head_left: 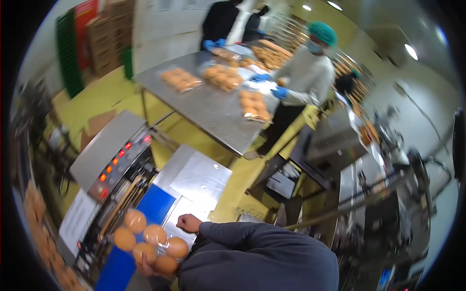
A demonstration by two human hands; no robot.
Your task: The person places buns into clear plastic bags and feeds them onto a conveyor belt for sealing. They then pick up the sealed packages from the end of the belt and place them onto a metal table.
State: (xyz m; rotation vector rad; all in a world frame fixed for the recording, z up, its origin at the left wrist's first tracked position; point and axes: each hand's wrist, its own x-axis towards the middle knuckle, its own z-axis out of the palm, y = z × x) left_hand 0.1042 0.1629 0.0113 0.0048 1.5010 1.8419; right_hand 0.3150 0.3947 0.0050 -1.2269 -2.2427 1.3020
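Observation:
A clear bag of round orange-brown buns [155, 234] lies over the blue conveyor belt [118, 267] of a machine, beside its sealing strip. Under the near edge of this bag my left hand [144, 267] grips it, its fingers partly hidden by the buns. My right hand [189, 223] is curled into a fist just right of the bag, over the metal plate [196, 178] at the belt's side, and nothing shows in it. The machine's control panel [116, 162], with lit red and orange buttons, stands left of the belt.
Ahead stands a metal table [204, 104] with several bagged bun packs [255, 104]. A person in a green hair cover and blue gloves [310, 72] works at its right side; others stand behind. Stacked boxes [104, 46] are far left, machinery [378, 203] at right.

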